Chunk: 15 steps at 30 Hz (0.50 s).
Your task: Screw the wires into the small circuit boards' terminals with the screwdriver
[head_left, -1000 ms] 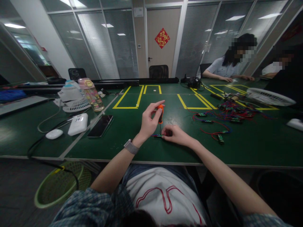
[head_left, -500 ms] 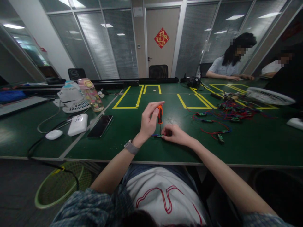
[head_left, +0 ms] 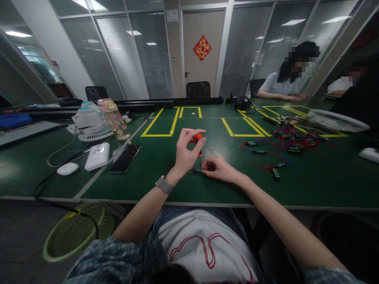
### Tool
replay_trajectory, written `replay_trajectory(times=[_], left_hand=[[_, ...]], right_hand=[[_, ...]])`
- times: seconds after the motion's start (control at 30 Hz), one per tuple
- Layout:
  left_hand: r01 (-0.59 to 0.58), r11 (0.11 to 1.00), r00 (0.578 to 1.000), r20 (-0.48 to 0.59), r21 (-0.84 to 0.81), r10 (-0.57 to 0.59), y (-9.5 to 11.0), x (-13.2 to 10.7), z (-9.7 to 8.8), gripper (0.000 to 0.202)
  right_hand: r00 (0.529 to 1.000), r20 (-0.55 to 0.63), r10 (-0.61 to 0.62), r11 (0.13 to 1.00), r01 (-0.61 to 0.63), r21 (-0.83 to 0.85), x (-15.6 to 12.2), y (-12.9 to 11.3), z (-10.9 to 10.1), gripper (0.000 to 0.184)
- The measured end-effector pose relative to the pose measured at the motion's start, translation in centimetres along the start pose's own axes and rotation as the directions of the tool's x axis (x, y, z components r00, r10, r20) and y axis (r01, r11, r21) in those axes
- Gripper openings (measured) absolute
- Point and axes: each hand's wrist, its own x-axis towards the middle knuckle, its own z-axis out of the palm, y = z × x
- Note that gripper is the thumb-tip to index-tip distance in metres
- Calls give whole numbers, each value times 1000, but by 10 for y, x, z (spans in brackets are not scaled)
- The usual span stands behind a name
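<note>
— Where is your left hand (head_left: 184, 154) closing?
— Your grip is pinching the orange screwdriver (head_left: 198, 139), holding it upright over the small board (head_left: 196, 170).
— And your right hand (head_left: 218, 167)?
— It's pinching that board down onto the green counter (head_left: 160, 157), just beside the tip.

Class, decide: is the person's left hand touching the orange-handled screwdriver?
Touching. The head view shows the left hand pinching the orange handle of the screwdriver in its fingers.

Upright orange screwdriver (head_left: 198, 138) on small board (head_left: 196, 170)
</note>
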Motion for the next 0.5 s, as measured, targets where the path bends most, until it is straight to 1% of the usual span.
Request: replay_trajectory(times=[0.13,0.2,0.37,0.5], left_hand=[[-40,999,999,19,-21,41,-2,1,-2,30],[-39,999,999,20,-39,39,-3,1,-2,32],[33,995,999,44,-94,-29,-5,0,1,31],[23,998,1000,-7,-51,-23,-3,1,2,21]], right_hand=[[1000,-4,-1,1000,1,0,0,1,0,5],[1000,-7,-2,1000,2,-1,0,1,0,5],[1000,1,1,1000,-1,-5,0,0,0,5],[1000,0,12,1000,-12,-2,0,-1,0,5]])
